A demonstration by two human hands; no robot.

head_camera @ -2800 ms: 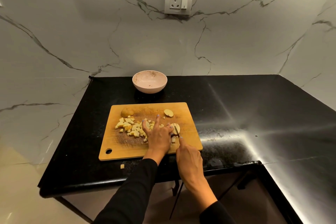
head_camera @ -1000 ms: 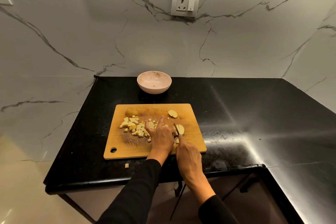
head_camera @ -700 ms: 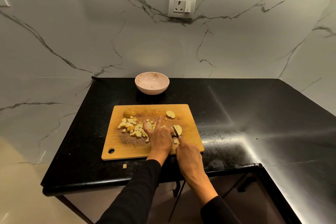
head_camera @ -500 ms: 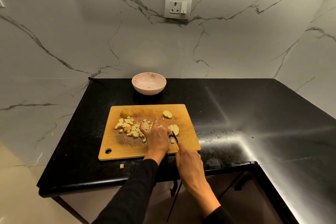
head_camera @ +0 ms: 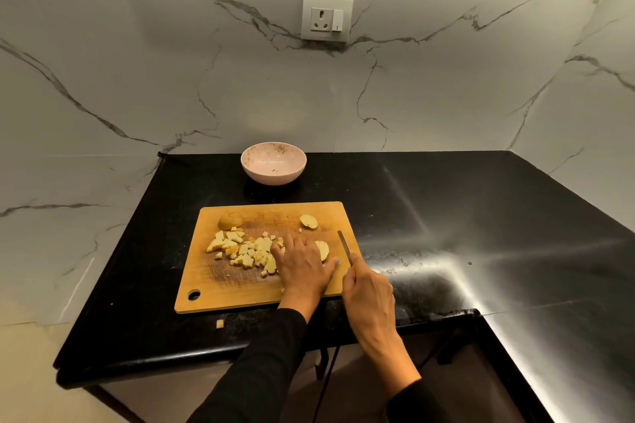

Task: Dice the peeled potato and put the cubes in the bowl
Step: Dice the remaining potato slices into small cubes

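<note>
Fingers of the left hand [head_camera: 302, 264] lie flat over a potato slice [head_camera: 323, 248] on the wooden cutting board [head_camera: 240, 292], right hand [head_camera: 369, 292] grips a knife [head_camera: 343, 242] just right of it, diced cubes [head_camera: 240, 249] heaped to the left, bowl [head_camera: 273, 163] beyond the far edge

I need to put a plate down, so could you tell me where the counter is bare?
The black countertop right of the cutting board is bare, up to the wall. A narrower strip lies between board and bowl. The board is crowded: potato cubes, both hands, knife. One stray cube lies near the front edge.
</note>
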